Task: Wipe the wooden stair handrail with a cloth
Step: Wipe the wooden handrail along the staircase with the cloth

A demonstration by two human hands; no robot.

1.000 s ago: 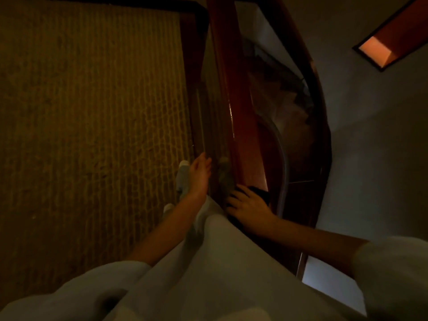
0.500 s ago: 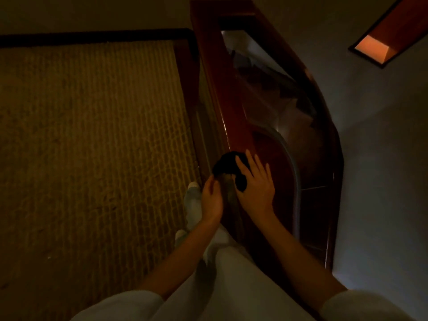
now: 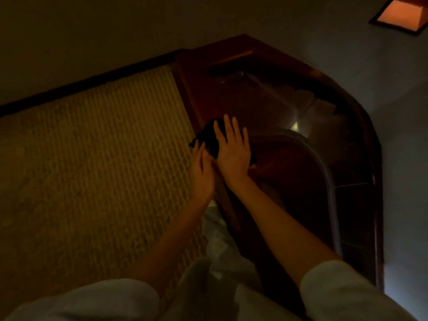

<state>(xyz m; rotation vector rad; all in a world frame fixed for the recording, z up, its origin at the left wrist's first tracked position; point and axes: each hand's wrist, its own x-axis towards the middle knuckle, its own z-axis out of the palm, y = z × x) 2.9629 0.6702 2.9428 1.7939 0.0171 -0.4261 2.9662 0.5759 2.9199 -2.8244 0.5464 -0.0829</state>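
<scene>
- Right grip (image 3: 234,156) lies flat and fully open, fingers straight, with the palm pressing a dark cloth (image 3: 209,135) onto the wooden handrail (image 3: 196,93); nothing is clasped.
- Left grip (image 3: 202,172), fingers also extended, touches the cloth's left edge on the side facing the carpet (image 3: 92,170); no finger appears curled round it.
- Cloth sits on top of the rail, mostly under the right palm, with a dark corner showing between the 2 grips.
- Step in hand appears to be a wiping stroke along the rail toward its far corner.
- Next move likely calls for steady downward pressure, both grips sliding together, then following the rail's bend.
</scene>
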